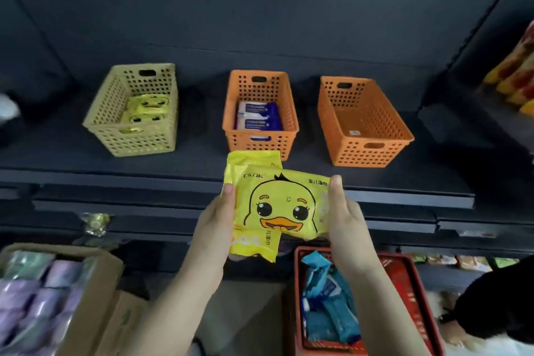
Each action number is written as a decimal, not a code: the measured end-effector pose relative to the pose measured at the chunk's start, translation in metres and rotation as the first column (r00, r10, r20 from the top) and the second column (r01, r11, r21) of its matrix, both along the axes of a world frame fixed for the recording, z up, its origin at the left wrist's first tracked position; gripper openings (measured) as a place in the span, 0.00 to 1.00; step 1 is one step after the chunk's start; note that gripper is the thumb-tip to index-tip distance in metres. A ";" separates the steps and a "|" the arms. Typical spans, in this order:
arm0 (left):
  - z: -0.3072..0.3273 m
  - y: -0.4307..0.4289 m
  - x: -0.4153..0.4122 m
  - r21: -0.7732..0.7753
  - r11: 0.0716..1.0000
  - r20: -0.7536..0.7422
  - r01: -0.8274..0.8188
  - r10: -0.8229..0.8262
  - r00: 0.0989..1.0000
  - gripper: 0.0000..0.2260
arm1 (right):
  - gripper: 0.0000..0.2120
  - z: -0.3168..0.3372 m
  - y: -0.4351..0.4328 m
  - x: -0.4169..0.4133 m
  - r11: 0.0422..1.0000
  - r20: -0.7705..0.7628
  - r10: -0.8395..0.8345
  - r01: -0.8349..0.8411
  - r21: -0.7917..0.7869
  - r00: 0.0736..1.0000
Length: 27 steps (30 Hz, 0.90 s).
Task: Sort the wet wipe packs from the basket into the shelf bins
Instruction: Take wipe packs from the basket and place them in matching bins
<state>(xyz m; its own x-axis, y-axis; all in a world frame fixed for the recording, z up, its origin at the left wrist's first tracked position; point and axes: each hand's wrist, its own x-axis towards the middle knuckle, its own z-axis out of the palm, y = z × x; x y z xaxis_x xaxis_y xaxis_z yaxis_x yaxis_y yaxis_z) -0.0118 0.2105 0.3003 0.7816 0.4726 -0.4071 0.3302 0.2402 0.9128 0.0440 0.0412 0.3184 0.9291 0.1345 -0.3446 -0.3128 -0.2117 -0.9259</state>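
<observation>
Where duck pack (281, 205) overlaps, second pack (254, 160) lies half-hidden

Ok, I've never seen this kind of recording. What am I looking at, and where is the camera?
No machine here: a person works bare-handed, and the single picture comes from a camera worn on their head, looking forward and down. The left hand and right hand together grip two yellow duck packs in front of a dark shelf. On it stand a yellow bin holding matching duck packs, a middle orange bin with blue-and-white packs, and a right orange bin without packs. Below, a red basket holds blue packs.
</observation>
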 end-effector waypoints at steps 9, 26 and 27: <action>0.020 0.181 -0.025 0.183 0.973 0.113 -0.142 0.122 0.986 0.13 | 0.35 -0.011 0.197 -0.001 0.988 0.513 0.069 0.011 -0.152 0.856; 0.015 0.315 0.081 0.211 0.915 0.142 -0.344 0.320 0.937 0.15 | 0.32 -0.009 0.351 0.152 0.957 0.419 0.261 -0.291 0.009 0.870; 0.016 0.321 0.093 0.214 0.913 0.148 -0.349 0.322 0.935 0.15 | 0.34 -0.008 0.358 0.168 0.953 0.502 0.297 -0.286 -0.100 0.813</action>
<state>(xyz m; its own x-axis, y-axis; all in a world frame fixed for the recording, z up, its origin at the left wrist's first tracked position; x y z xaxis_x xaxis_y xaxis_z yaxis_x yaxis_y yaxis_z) 0.0808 0.5311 0.3161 0.5930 0.7856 -0.1765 0.1646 0.0962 0.9817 0.2118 0.3988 0.3103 0.8914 0.4253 0.1568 0.2766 -0.2363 -0.9315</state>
